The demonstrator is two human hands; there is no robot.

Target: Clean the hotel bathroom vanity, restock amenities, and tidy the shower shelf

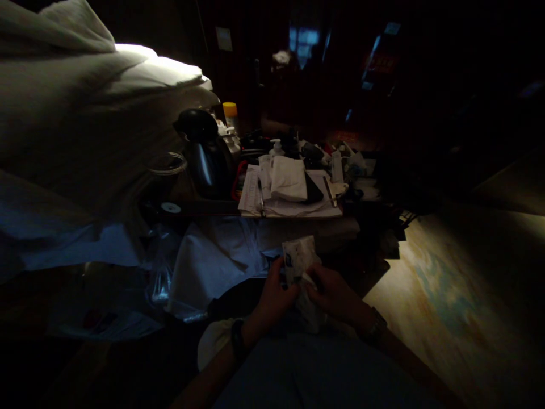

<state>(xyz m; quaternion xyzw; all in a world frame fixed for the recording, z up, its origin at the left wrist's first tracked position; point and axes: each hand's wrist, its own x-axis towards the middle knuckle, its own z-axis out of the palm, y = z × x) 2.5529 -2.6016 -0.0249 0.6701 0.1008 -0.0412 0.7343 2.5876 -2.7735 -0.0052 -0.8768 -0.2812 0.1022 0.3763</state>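
Low in the middle of the dim view, both hands are at a pale, crinkled packet (300, 253) that looks like a pack of tissues. My left hand (275, 292) grips its left side, thumb across the front. On the packet's right, my right hand (334, 289) is closed, with a bit of white tissue (309, 279) between its fingers. The packet's lower part hangs below the hands and is hard to make out in the dark.
Ahead stands a crowded cart top with a dark kettle (208, 162), a folded white cloth (288, 178), papers (251, 199), a pen (260, 196) and pump bottles (276, 147). White linen (85, 113) is piled at left. Patterned floor (443, 295) shows at right.
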